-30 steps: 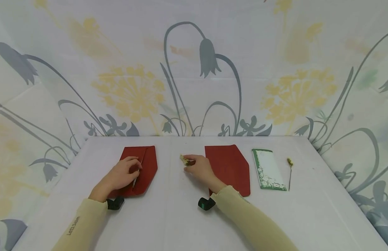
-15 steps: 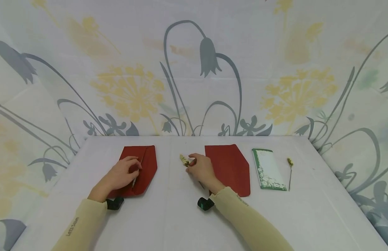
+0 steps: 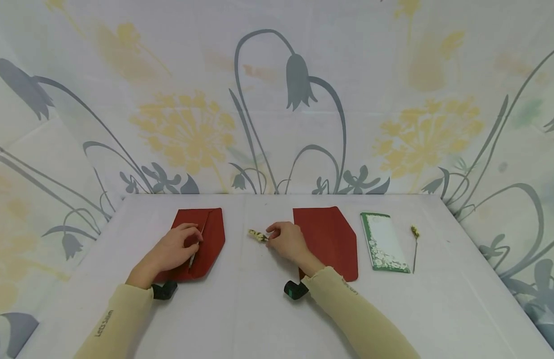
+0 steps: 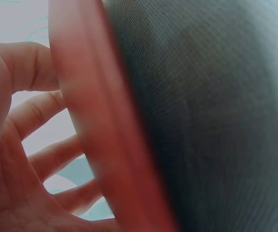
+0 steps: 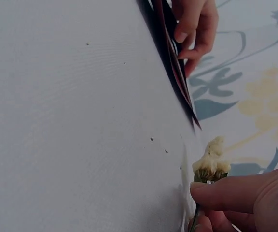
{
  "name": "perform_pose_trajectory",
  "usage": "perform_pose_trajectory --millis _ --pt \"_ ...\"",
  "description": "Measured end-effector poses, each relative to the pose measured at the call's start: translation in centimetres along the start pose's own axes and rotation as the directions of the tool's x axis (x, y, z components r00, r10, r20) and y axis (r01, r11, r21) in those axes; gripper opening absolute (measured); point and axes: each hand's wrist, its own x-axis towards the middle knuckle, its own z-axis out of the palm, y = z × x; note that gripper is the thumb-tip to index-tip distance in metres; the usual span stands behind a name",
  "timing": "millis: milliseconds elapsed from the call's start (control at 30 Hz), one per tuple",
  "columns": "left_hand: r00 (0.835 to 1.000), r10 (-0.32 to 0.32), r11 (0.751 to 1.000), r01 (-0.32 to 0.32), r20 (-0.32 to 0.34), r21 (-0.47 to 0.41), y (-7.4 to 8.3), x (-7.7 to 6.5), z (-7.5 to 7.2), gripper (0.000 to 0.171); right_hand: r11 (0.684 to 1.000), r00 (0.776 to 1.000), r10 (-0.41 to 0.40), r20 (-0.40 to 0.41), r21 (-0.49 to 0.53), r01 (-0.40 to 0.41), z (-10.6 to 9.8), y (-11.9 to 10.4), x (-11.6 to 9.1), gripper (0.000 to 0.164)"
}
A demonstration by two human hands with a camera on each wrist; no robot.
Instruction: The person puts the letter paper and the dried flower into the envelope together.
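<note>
My left hand (image 3: 173, 249) is at the left red envelope (image 3: 214, 244), thumb and fingers gripping the edge of its slit. The right wrist view shows the envelope's layers (image 5: 177, 72) parted a little beside those fingers. In the left wrist view, the blurred red edge (image 4: 105, 121) hides the fingertips. A dried flower (image 3: 257, 235) with a pale yellow head is pinched near its head by my right hand (image 3: 288, 243). Its flower head (image 5: 211, 162) points toward the left envelope, and its thin stem runs down behind the thumb.
A second red envelope (image 3: 328, 239) lies beneath and right of my right wrist. Farther right are a white card (image 3: 386, 242) with a green floral border and another dried flower (image 3: 414, 244) on a long stem. Small crumbs (image 5: 152, 139) dot the white tabletop (image 3: 241, 309).
The flower in my right hand has turned so its head points left and sits slightly lower, with more of the head showing. My left hand stays in place on the envelope.
</note>
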Motion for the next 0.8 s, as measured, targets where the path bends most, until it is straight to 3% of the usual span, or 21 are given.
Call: perform_pose_trajectory --millis 333,800 --pt "1.0 -0.009 1.0 0.009 0.001 0.003 0.2 0.0 0.0 0.012 0.997 0.991 0.0 0.136 0.07 -0.009 -0.9 -0.4 -0.3 0.01" --pt "1.0 -0.012 1.0 0.012 0.006 0.008 0.3 -0.2 -0.1 0.011 0.978 0.967 0.026 0.255 0.193 -0.077 -1.5 -0.9 -0.5 0.011"
